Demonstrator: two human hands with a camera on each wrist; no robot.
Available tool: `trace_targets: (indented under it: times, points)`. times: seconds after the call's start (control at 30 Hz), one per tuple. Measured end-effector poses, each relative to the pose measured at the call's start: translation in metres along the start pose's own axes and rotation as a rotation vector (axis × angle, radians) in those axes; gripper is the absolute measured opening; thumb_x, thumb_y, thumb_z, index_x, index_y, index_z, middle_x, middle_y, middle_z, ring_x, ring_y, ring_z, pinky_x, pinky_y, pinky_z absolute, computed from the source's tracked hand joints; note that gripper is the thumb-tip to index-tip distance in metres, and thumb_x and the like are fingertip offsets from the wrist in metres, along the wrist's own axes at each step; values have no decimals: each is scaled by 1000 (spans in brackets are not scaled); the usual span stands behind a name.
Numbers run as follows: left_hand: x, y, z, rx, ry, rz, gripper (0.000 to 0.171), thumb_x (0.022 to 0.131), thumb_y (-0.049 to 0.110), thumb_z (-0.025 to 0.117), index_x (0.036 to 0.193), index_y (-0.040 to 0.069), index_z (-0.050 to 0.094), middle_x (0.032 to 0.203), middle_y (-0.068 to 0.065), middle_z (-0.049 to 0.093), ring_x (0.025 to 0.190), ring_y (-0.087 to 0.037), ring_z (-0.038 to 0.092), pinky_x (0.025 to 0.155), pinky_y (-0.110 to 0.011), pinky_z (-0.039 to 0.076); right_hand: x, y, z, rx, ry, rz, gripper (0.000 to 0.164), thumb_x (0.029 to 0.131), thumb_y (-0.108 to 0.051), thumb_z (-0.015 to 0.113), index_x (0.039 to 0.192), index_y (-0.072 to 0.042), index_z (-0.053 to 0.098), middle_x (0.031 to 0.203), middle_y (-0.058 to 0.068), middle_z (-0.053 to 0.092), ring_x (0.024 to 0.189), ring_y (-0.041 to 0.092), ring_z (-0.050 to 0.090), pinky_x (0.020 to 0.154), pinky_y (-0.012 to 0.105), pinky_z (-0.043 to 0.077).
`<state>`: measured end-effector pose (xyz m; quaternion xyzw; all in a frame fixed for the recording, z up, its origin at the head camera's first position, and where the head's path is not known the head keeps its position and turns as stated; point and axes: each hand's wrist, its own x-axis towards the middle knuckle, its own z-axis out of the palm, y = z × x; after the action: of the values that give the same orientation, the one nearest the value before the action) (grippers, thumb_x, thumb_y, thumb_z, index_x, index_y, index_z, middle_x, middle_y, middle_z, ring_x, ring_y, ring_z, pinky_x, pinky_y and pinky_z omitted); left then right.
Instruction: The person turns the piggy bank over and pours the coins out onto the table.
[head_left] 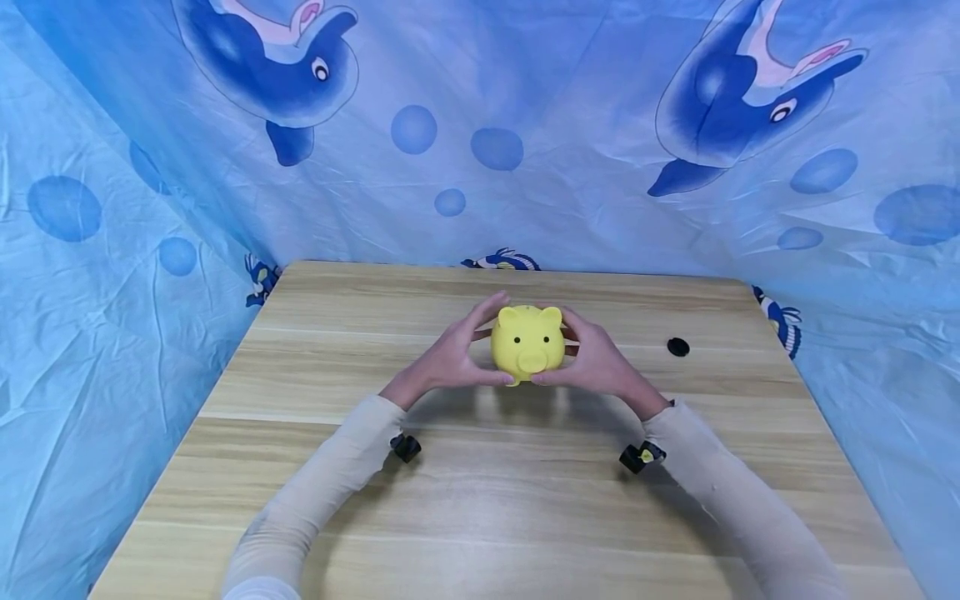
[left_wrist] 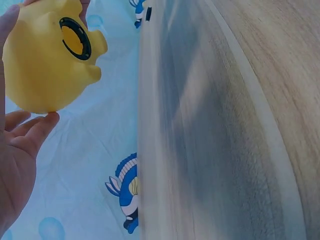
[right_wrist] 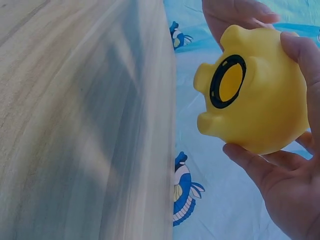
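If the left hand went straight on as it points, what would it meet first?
The yellow piggy bank, which the left hand holds; beyond it, probably the right hand, though depth is unclear.

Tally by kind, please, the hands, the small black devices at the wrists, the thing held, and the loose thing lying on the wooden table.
Hands: 2 (left hand, right hand)
Black wrist devices: 2 (left device, right device)
Yellow pig figure, held between both hands: 1
Black disc, lying on the table: 1
Total: 6
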<state>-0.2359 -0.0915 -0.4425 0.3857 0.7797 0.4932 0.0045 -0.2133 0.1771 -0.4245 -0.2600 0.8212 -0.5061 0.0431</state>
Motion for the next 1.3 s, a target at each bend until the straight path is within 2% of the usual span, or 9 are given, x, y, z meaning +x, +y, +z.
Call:
trace_targets:
  times: [0.1, 0.2, 0.37, 0.5, 0.63, 0.8, 1.1, 1.3]
  points:
    - [0, 0, -1, 27, -17, -13, 117, 72, 30, 95, 163, 18, 23, 165, -8, 32, 150, -24, 35, 113, -42, 47, -1, 0, 2, -13, 13, -19, 102, 69, -32, 97, 154, -25, 42, 148, 1, 52, 129, 28, 58, 100, 44, 58]
    - [0, 0, -1, 33, -37, -14, 114, 72, 33, 95, 162, 16, 27, 162, -6, 37, 147, -23, 39, 113, -43, 47, -2, 1, 4, -22, 21, -26, 103, 69, -33, 97, 155, -27, 41, 151, 0, 49, 132, 27, 55, 102, 46, 56]
    - [0, -2, -2, 34, -64, -9, 113, 70, 37, 96, 160, 20, 30, 159, -4, 41, 144, -22, 44, 113, -43, 47, -4, 0, 7, -32, 28, -10, 106, 67, -29, 98, 155, -26, 40, 153, 1, 47, 133, 27, 54, 103, 46, 55]
    - [0, -2, -1, 45, -68, -13, 114, 69, 39, 96, 160, 22, 31, 159, -4, 40, 142, -22, 44, 112, -43, 48, -5, 0, 10, -29, 35, -18, 109, 65, -24, 99, 156, -21, 39, 154, 6, 46, 135, 30, 53, 104, 48, 54]
    - [0, -3, -1, 45, -53, -20, 113, 68, 37, 97, 159, 23, 32, 157, -4, 41, 141, -23, 45, 111, -43, 49, -4, 1, 12, -28, 35, -36, 109, 65, -23, 99, 156, -21, 39, 157, 7, 43, 137, 31, 51, 106, 48, 53]
    - [-2, -4, 0, 26, -34, -6, 112, 66, 32, 98, 158, 20, 34, 156, -7, 41, 140, -27, 46, 109, -43, 51, -4, 5, 14, -42, 37, -42, 108, 67, -31, 98, 157, -27, 39, 158, 2, 42, 139, 28, 48, 108, 47, 52]
    - [-4, -12, 4, 40, -39, 22, 111, 65, 28, 99, 156, 20, 36, 159, -4, 37, 143, -26, 43, 108, -45, 51, -6, 14, 15, -72, -23, -26, 118, 68, -22, 98, 162, -13, 27, 163, 4, 32, 145, 29, 40, 109, 49, 50]
    - [-3, -15, 5, 28, -60, 20, 110, 68, 27, 97, 157, 21, 33, 161, -5, 34, 145, -27, 41, 111, -48, 49, -2, 19, 16, -98, -24, -17, 119, 68, -28, 98, 162, -15, 25, 162, 7, 35, 143, 30, 44, 108, 48, 51]
